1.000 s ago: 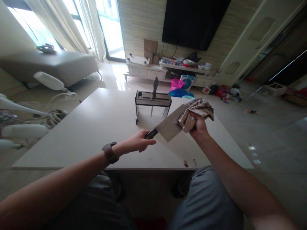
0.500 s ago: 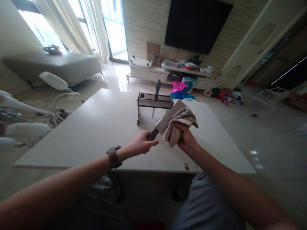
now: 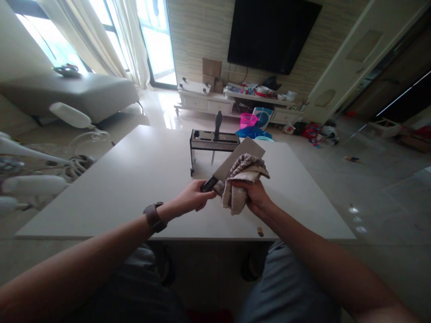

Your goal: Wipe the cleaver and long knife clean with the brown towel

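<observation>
My left hand is closed round the black handle of a cleaver, whose broad grey blade points up and to the right over the table. In my right hand is a bunched brown-and-beige cloth, which lies against the blade and hides its lower part. Just beyond the blade stands a knife holder with a slotted dark top and clear sides. One black-handled tool is upright in its slot, its thin metal part showing below.
The white table spreads under both hands. A small yellow-and-dark object lies by its near edge. Behind the table are a pink basket and blue items. White chair-like parts stand at the left.
The cloth in my right hand has moved left and down along the blade, closer to the handle, uncovering more of the blade's far end. My left hand keeps hold of the cleaver.
</observation>
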{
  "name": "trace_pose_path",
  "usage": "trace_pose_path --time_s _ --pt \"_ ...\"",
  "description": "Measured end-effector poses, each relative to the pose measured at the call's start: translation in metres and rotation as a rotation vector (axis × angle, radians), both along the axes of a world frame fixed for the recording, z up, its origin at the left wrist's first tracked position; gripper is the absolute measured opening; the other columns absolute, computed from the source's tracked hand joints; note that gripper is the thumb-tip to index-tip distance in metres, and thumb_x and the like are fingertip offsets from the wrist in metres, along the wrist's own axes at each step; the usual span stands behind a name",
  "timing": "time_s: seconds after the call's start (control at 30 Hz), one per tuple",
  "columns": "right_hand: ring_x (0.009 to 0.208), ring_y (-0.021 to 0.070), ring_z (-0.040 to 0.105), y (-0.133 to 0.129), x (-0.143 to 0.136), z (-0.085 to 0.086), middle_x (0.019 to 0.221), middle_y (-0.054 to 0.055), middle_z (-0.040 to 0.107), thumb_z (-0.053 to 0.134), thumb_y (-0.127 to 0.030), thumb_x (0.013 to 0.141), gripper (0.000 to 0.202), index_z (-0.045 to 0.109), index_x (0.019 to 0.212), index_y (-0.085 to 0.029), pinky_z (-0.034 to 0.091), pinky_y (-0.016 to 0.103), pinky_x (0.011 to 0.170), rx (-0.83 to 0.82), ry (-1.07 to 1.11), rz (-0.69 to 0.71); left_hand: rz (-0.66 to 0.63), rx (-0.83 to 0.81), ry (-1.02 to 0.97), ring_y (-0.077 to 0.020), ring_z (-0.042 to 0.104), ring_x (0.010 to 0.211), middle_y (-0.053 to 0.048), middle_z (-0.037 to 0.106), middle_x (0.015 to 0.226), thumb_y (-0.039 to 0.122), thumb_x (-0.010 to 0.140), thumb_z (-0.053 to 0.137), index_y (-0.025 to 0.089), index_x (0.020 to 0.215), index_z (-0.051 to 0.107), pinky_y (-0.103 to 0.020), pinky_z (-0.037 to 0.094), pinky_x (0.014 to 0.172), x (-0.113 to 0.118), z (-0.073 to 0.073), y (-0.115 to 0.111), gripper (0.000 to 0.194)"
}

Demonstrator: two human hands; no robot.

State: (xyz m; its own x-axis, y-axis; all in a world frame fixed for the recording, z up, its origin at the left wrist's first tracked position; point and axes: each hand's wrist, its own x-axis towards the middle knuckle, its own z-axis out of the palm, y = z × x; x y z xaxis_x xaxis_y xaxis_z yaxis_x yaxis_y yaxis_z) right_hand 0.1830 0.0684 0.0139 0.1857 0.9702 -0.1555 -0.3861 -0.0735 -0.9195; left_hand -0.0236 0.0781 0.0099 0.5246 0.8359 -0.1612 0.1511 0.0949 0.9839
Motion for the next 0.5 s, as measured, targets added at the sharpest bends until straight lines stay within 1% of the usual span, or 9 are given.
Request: trace_pose_path --time_s 0.13,0.27,0.37,0.5 --pt "0.079 0.0226 0.071 0.007 0.013 0.007 0.086 -0.001 0.077 0.091 -0.014 0.044 0.048 0.072 0.087 -0.020 0.061 0.041 0.080 0.038 0.005 -0.066 0.021 0.001 -0.018 -0.0073 0.039 0.033 0.010 0.046 0.041 0.031 0.081 0.069 0.020 0.080 0.051 -0.017 0.029 0.033 -0.003 0.007 0.004 0.021" --pt "0.080 0.0224 0.072 0.013 0.024 0.009 0.088 -0.001 0.078 0.093 -0.016 0.046 0.048 0.072 0.089 -0.021 0.062 0.039 0.080 0.078 0.063 -0.133 0.014 0.034 -0.035 -0.0069 0.042 0.035 0.011 0.044 0.047 0.031 0.079 0.072 0.021 0.079 0.048 -0.017 0.032 0.033 -0.005 0.011 0.004 0.025" --pt "0.082 0.0219 0.072 0.009 0.019 0.005 0.088 -0.002 0.078 0.093 -0.019 0.048 0.046 0.072 0.088 -0.023 0.061 0.038 0.082 0.061 0.099 -0.101 0.000 0.073 -0.035 -0.0062 0.043 0.036 0.012 0.043 0.051 0.032 0.080 0.073 0.021 0.081 0.049 -0.017 0.034 0.033 -0.002 0.007 0.000 0.026" --pt "0.082 0.0217 0.072 -0.002 0.000 -0.005 0.089 -0.002 0.078 0.093 -0.022 0.051 0.042 0.072 0.088 -0.023 0.060 0.038 0.085 0.016 0.133 0.011 -0.015 0.116 -0.015 -0.0070 0.047 0.037 0.011 0.046 0.054 0.031 0.082 0.072 0.019 0.086 0.052 -0.017 0.037 0.034 0.006 -0.003 -0.008 0.024"
